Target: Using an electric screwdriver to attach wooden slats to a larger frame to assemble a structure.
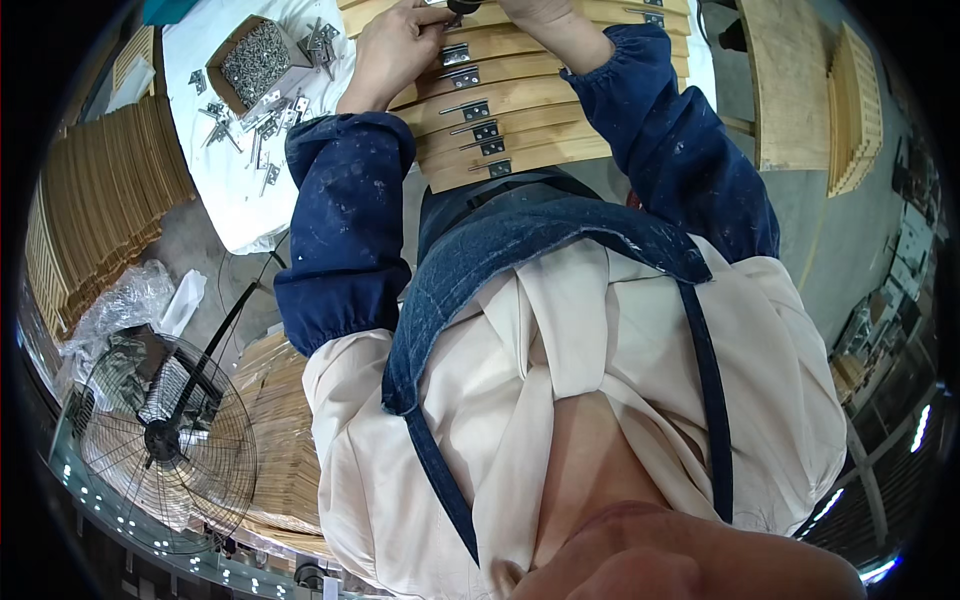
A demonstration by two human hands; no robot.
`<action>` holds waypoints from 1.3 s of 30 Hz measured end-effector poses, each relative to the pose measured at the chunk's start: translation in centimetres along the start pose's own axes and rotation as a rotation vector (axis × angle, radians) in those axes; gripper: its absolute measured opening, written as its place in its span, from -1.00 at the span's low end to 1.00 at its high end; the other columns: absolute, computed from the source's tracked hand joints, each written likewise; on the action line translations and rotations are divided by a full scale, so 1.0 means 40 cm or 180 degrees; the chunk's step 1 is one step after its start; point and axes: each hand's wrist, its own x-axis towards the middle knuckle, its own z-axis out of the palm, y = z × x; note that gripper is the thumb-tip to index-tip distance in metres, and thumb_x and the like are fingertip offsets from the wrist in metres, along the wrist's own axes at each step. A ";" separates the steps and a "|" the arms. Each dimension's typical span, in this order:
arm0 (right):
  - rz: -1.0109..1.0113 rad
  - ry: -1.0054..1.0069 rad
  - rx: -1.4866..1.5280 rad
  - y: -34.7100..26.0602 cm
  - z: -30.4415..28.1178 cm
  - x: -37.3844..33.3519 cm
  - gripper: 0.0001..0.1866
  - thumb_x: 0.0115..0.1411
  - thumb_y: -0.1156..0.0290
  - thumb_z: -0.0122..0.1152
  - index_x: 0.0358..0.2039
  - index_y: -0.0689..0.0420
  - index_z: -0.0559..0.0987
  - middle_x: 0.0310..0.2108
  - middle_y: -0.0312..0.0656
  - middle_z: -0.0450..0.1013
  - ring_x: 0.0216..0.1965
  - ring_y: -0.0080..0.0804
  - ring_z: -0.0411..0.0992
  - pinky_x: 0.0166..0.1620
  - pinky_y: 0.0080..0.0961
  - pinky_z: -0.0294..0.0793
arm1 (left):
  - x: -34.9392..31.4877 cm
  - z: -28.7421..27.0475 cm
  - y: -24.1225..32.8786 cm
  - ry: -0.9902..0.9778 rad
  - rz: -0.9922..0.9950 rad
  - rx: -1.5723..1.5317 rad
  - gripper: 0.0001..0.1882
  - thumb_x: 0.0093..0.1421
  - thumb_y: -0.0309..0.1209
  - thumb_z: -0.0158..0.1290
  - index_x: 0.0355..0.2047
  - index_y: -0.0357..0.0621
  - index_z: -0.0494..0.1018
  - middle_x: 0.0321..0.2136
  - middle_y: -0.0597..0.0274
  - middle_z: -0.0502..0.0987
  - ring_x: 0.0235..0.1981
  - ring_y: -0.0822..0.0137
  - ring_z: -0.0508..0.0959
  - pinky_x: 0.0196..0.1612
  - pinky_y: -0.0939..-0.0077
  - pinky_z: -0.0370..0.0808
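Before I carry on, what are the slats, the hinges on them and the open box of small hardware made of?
Slats: probably wood or bamboo, smooth, faintly glossy; yellow-brown with grain streaks. Hinges: likely metal, shiny; silvery glints on their rods. Open box: probably cardboard, matte; plain brown, thin walls.

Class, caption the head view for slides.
Left hand and right hand over wooden boards with hinges, beside a box of small hardware.

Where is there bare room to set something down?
The white cloth looks bare between the loose hinges and its lower edge. The board at right looks bare too, left of the slatted stack. Crowded: around the metal-parts box and on the hinged boards.
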 end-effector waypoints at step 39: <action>-0.0132 -0.0732 -0.0198 0.043 0.003 0.002 -0.65 0.22 0.66 0.25 0.01 0.26 0.44 -0.33 -0.31 0.48 -0.40 -0.61 0.46 -0.31 -0.62 0.46 | -0.047 0.020 -0.017 0.0907 0.0325 0.0488 -0.84 0.05 -0.37 0.33 -0.32 -0.03 0.68 -0.47 0.20 0.53 -0.39 0.09 0.61 -0.33 0.26 0.56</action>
